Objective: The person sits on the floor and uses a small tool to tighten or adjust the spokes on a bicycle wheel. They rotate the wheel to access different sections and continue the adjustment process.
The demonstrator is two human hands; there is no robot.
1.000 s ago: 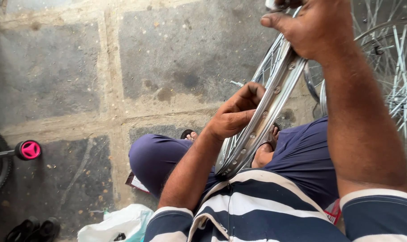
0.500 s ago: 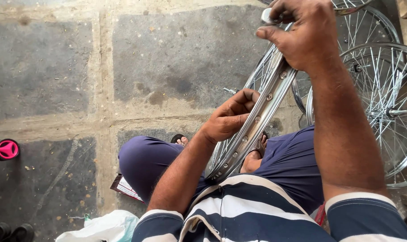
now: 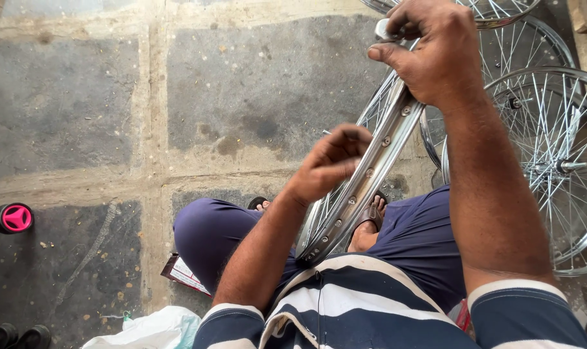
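A silver spoked bicycle wheel rim (image 3: 364, 187) stands on edge between my knees, running from my lap up to the top of the view. My left hand (image 3: 329, 161) grips its left side about halfway up, fingers curled over the rim. My right hand (image 3: 429, 52) is closed over the rim's top, where a small metal tool (image 3: 382, 29) shows under the fingers. I sit on the ground in dark blue trousers (image 3: 209, 239) and a striped shirt.
More spoked wheels (image 3: 552, 161) lie stacked at the right. The floor is grey stone slabs (image 3: 261, 84) with pale joints. A pink-hubbed small wheel (image 3: 12, 218) sits at the left edge, a white bag (image 3: 151, 329) and a printed paper (image 3: 184, 274) near my left knee.
The view has shifted so the rim and both hands sit lower and nearer the centre. My right hand stays closed on the rim top; my left hand keeps its grip.
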